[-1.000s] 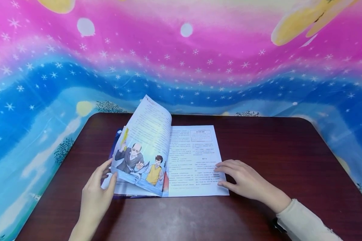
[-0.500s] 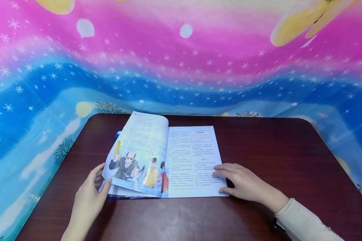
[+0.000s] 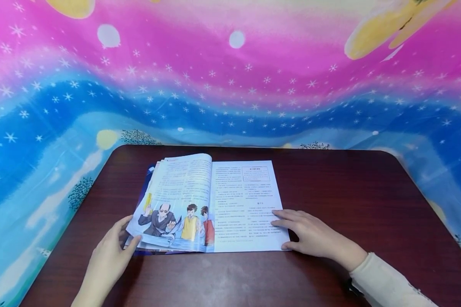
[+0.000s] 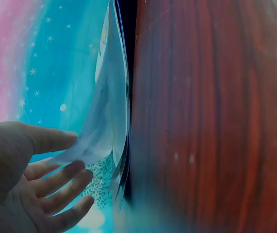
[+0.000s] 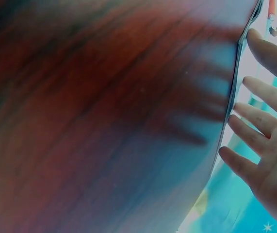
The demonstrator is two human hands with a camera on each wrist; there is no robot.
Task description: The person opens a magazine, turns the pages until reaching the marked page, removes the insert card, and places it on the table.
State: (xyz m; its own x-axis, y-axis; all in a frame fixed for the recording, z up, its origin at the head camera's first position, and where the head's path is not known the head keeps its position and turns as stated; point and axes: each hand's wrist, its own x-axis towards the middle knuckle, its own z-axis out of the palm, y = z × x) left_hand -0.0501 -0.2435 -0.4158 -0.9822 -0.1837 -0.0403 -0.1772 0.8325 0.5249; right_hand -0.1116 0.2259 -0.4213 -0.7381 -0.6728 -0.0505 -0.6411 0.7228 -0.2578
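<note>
An open magazine lies on the table. Its left page carries an illustration of several people below columns of text; the right one holds printed text with a small boxed paragraph. My left hand pinches the lower outer corner of the left page. In the left wrist view that page curves up from the sheets beneath, its corner between thumb and fingers. My right hand rests its spread, relaxed fingers at the outer edge of the right page; the right wrist view shows those fingertips along the magazine's edge.
The dark red-brown wooden table has rounded back corners. Behind and beside it hangs a pink and blue cloth printed with snowflakes. A dark blue cover edge shows under the left pages.
My left hand has moved left and slightly down with the page, which has swung over and flattened onto the left side. My right hand has stayed almost still.
</note>
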